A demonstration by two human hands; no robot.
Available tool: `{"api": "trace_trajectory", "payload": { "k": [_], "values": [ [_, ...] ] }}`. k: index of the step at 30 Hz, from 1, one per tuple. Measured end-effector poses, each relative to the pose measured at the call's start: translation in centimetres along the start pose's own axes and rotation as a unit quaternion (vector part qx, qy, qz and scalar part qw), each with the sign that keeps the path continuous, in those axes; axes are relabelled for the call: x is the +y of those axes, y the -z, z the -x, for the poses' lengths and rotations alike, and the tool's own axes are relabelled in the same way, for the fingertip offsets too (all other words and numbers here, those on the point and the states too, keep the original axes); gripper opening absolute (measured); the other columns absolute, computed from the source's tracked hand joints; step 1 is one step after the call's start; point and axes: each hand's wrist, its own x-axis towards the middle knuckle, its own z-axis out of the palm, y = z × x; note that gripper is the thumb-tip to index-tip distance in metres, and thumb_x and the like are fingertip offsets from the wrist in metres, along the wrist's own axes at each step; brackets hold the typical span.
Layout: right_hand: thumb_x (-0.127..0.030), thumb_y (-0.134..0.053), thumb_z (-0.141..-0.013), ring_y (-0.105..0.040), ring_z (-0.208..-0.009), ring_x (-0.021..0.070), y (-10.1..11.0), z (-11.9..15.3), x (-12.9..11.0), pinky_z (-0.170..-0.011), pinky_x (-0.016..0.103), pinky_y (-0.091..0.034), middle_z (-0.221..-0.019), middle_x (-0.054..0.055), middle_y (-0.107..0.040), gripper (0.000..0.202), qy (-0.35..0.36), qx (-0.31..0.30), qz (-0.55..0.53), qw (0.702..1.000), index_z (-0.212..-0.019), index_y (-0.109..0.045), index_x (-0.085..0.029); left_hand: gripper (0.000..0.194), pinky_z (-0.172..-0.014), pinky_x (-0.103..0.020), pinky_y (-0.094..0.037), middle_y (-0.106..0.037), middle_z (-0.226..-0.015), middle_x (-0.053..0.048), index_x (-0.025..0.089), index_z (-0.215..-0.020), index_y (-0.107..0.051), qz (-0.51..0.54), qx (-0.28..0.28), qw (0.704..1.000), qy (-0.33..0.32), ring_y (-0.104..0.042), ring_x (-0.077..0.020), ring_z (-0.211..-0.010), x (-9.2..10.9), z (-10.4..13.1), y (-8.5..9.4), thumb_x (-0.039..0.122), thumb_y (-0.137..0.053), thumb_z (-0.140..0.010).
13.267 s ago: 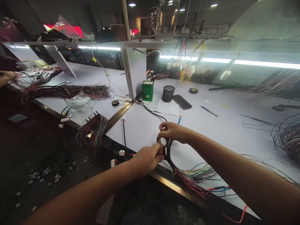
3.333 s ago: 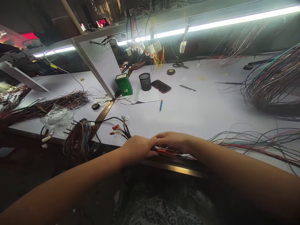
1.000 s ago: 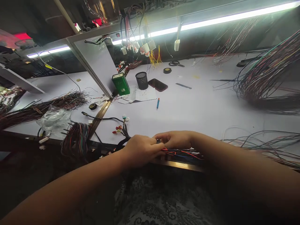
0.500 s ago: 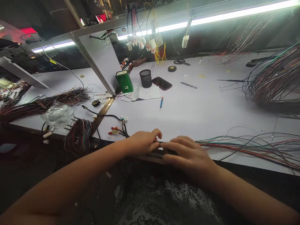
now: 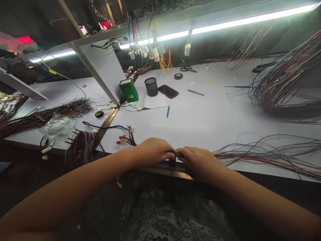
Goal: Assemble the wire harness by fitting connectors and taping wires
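My left hand [image 5: 152,152] and my right hand [image 5: 200,162] meet at the front edge of the white table [image 5: 205,117], both closed on a wire harness [image 5: 175,154] whose dark wrapped section shows between the fingertips. Left of my left hand the harness ends in short branches with small red and white connectors [image 5: 124,136]. To the right of my right hand its loose coloured wires [image 5: 263,156] fan out along the table. What lies under my right palm is hidden.
A green box [image 5: 128,90], mesh cup [image 5: 151,86], dark phone [image 5: 168,91], papers and blue pen [image 5: 168,111] sit mid-table. Tape rolls [image 5: 99,114] lie about. A big wire bundle [image 5: 283,83] fills the right, a coiled bundle [image 5: 81,150] and plastic bag [image 5: 59,126] the left.
My right hand slid left and curled closed against my left hand at the wrapped section. The view shifted slightly; the harness stays at the table edge.
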Motion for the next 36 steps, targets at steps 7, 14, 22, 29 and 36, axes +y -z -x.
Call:
{"api": "trace_trajectory", "payload": {
  "k": [7,14,22,29,36],
  "values": [
    [-0.036,-0.043,-0.094,-0.061,-0.071,0.0169,2.8,-0.9,0.1,-0.056,0.026,-0.036,-0.080,0.002,-0.066,0.023,0.022,-0.110,-0.020,0.993,-0.096,-0.060,-0.021,0.035,-0.050,-0.025,-0.036,-0.061,-0.079,-0.005,0.014,-0.093,-0.055,-0.230,0.074,0.969,-0.059,-0.058,-0.0156,-0.065,0.1,0.7,-2.8,0.035,-0.028,-0.097],
    [-0.029,-0.040,-0.096,-0.055,-0.062,0.0137,1.4,-1.8,1.3,-0.052,0.027,-0.022,-0.072,0.002,-0.064,0.028,0.109,-0.015,0.111,0.988,-0.076,-0.055,-0.017,0.036,-0.051,-0.025,-0.034,-0.064,-0.079,-0.001,0.017,-0.087,-0.056,-0.197,0.087,0.976,-0.043,-0.059,-0.0148,-0.067,-0.5,0.8,-1.9,0.039,-0.029,-0.097],
    [-0.035,-0.038,-0.095,-0.055,-0.062,0.0135,2.5,-1.9,0.7,-0.054,0.025,-0.031,-0.070,0.003,-0.064,0.031,0.021,-0.122,-0.089,0.988,-0.080,-0.059,-0.016,0.038,-0.049,-0.024,-0.033,-0.065,-0.072,-0.002,0.016,-0.080,-0.060,-0.191,0.032,0.980,-0.050,-0.059,-0.0147,-0.061,1.2,0.0,-0.3,0.046,-0.039,-0.093],
    [-0.041,-0.044,-0.091,-0.062,-0.079,0.0125,3.7,-4.2,3.5,-0.065,0.024,-0.046,-0.110,0.004,-0.064,0.041,-0.088,-0.274,-0.458,0.841,-0.130,-0.043,-0.027,0.040,-0.045,-0.024,-0.034,-0.059,-0.061,-0.002,0.014,-0.078,-0.058,-0.267,0.164,0.935,-0.169,-0.056,-0.0136,-0.053,0.4,0.8,-2.1,0.038,-0.031,-0.097],
    [-0.020,-0.051,-0.079,-0.061,-0.075,0.0155,1.8,-5.8,1.6,-0.065,0.026,-0.046,-0.086,0.001,-0.068,0.021,-0.036,-0.248,-0.347,0.904,-0.095,-0.064,-0.022,0.043,-0.056,-0.026,-0.043,-0.068,-0.085,-0.005,0.020,-0.122,-0.045,-0.140,0.106,0.979,-0.101,-0.064,-0.0182,-0.070,0.9,1.3,-1.8,0.049,-0.043,-0.091]
  ]
}}
